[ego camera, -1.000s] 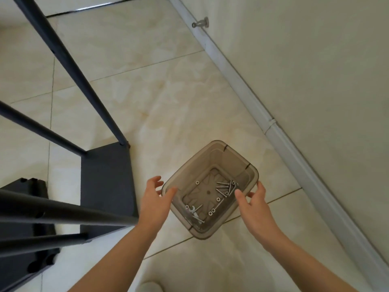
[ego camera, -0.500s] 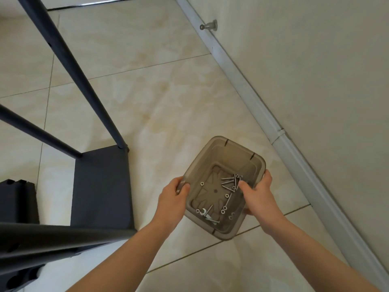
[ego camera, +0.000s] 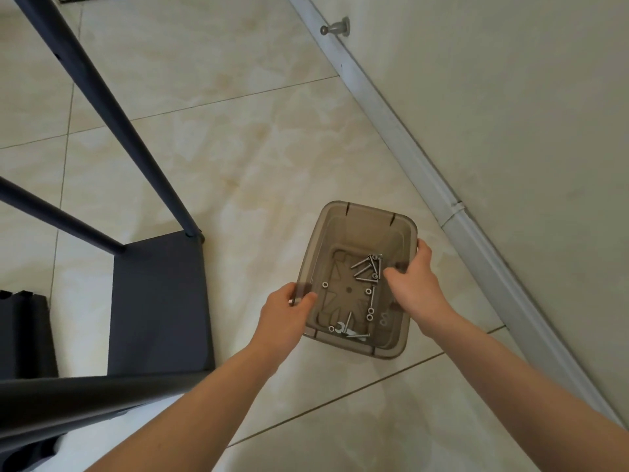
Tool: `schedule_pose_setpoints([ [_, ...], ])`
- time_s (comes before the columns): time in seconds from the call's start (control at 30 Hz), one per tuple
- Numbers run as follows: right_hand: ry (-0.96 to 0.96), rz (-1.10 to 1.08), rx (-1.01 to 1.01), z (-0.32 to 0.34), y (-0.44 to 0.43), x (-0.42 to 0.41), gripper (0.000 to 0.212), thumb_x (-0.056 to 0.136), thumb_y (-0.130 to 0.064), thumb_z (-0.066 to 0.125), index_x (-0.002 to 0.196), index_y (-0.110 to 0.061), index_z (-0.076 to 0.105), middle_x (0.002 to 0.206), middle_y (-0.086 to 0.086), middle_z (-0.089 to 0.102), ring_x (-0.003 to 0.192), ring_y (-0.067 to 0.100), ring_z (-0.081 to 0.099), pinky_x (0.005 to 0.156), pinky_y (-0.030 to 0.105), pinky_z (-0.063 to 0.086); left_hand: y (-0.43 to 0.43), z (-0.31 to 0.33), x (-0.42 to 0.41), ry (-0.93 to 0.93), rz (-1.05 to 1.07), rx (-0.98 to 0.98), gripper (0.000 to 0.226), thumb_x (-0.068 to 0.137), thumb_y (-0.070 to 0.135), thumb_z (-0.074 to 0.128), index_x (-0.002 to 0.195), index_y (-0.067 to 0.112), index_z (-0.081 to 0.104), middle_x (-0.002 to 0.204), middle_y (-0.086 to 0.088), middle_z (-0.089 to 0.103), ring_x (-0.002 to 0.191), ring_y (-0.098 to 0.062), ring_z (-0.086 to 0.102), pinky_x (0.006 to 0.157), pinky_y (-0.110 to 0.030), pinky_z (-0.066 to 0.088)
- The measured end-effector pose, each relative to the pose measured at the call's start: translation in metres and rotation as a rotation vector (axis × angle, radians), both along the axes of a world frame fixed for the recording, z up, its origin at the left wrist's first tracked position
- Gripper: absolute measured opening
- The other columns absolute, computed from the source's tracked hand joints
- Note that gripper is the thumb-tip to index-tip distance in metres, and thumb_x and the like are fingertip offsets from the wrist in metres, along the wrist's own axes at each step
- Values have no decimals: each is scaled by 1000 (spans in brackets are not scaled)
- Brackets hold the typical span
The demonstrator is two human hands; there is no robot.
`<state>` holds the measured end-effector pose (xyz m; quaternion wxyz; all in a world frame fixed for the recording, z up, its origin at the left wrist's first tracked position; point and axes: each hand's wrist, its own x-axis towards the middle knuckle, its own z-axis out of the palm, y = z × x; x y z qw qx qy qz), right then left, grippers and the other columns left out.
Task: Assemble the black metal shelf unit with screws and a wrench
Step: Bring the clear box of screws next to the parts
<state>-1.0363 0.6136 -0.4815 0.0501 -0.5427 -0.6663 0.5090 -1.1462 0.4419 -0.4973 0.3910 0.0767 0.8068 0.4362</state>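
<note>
Shelf unit (ego camera: pixel 160 301) cut off at left edge.

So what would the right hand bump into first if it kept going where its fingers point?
Probably the screws inside the plastic bin: the right hand holds its rim, fingers pointing inward at them. Depth is unclear.

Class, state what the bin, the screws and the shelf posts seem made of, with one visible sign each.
Bin: smoky translucent plastic, glossy; the floor shows through its walls. Screws: bare silvery metal, likely steel; they glint. Posts: probably metal tube with a matte black coating; thin, straight, evenly dull.
</note>
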Motion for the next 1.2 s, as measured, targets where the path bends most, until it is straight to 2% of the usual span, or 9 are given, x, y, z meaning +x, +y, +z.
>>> schedule_pose_setpoints([
  [0.2, -35, 66, 10, 1, 5, 2, 74, 96, -16, 53, 153, -27, 7, 117, 7, 62, 94, 22, 63, 88, 45, 56, -12, 7, 0, 93, -114, -4, 15, 98, 35, 61, 113, 31, 59, 105, 15, 66, 96, -7, 63, 76, -16, 46],
  [0.3, -161, 139, 90, 12, 9, 0, 74, 97, -17, 53, 155, -12, 7, 140, 17, 48, 119, 33, 54, 91, 32, 43, -26, 23, 3, 178, -149, -57, 25, 102, 37, 55, 125, 31, 48, 114, 16, 58, 92, 2, 57, 67, -8, 40],
  [0.37, -245, 194, 210, 25, 7, -2, 69, 98, -18, 52, 153, -4, 12, 150, 20, 32, 131, 37, 42, 99, 36, 38, -40, 38, 7, 198, -183, -94, 32, 103, 36, 52, 133, 27, 47, 120, 13, 57, 93, -1, 58, 65, -11, 42],
  [0.47, -253, 320, 351, 51, -8, -8, 60, 98, -20, 49, 149, -3, 24, 146, 21, 33, 129, 39, 40, 106, 43, 36, -66, 66, 18, 190, -257, -144, 34, 103, 35, 51, 136, 26, 47, 119, 12, 57, 93, -3, 59, 62, -11, 44],
  [0.53, -230, 385, 402, 73, -23, -17, 58, 98, -20, 48, 149, -3, 25, 147, 20, 33, 132, 38, 38, 107, 43, 35, -85, 86, 24, 175, -304, -169, 33, 103, 36, 51, 135, 27, 47, 118, 11, 57, 94, -2, 59, 68, -10, 48],
  [0.7, -95, 533, 456, 127, -64, -33, 52, 99, -21, 47, 146, -7, 32, 145, 15, 39, 129, 31, 43, 99, 36, 37, -129, 137, 25, 167, -374, -209, 29, 101, 39, 54, 128, 26, 54, 118, 5, 63, 108, -14, 62, 100, -39, 52],
  [0.8, -7, 632, 443, 153, -88, -34, 52, 100, -22, 47, 147, -8, 32, 146, 13, 40, 125, 26, 47, 89, 27, 35, -149, 163, 24, 175, -330, -196, 27, 100, 35, 56, 124, 22, 57, 113, 0, 67, 102, -17, 65, 97, -39, 54],
  [1.0, -14, 809, 464, 196, -123, -34, 51, 101, -28, 47, 147, -11, 33, 145, 8, 45, 128, 25, 47, 96, 31, 38, -186, 201, 19, 249, -373, -245, 21, 101, 35, 54, 114, 21, 62, 112, 2, 66, 103, -16, 64, 93, -37, 56],
  [1.2, 10, 838, 446, 222, -134, -41, 45, 102, -30, 47, 142, -12, 40, 141, 6, 50, 124, 21, 48, 88, 24, 35, -210, 229, 13, 346, -350, -348, 25, 102, 41, 51, 112, 19, 59, 108, -1, 68, 99, -20, 66, 89, -37, 57],
])
